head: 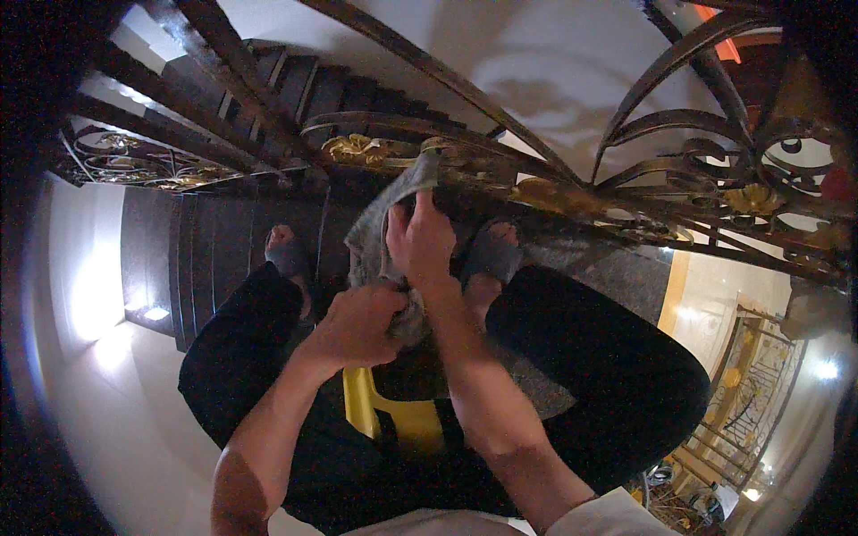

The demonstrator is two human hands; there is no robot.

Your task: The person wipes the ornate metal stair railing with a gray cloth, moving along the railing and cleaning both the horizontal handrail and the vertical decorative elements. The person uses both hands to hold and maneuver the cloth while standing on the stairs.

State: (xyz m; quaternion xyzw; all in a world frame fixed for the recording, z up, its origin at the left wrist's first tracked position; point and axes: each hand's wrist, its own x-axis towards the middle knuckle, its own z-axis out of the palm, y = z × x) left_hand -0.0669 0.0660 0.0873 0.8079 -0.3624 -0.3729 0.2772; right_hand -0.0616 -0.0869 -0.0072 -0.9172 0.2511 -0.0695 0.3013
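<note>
A grey-green cloth (375,224) hangs between my hands, its upper end against the scrollwork of a dark wrought-iron railing (402,127). My right hand (423,241) presses that end to the ironwork with an extended finger. Lower and to the left, my left hand (362,321) is closed around the bunched lower part of the cloth. A gold leaf ornament (352,149) sits on the railing just left of the cloth's top. Between my legs, below my left hand, shows a yellow plastic stool (409,419).
Dark stairs (221,234) lie at the left, and another flight (335,87) is beyond the railing. My feet, in sandals, stand on either side of the cloth. A second railing with gold ornaments (744,382) shows far below right, near cables and other items (697,499).
</note>
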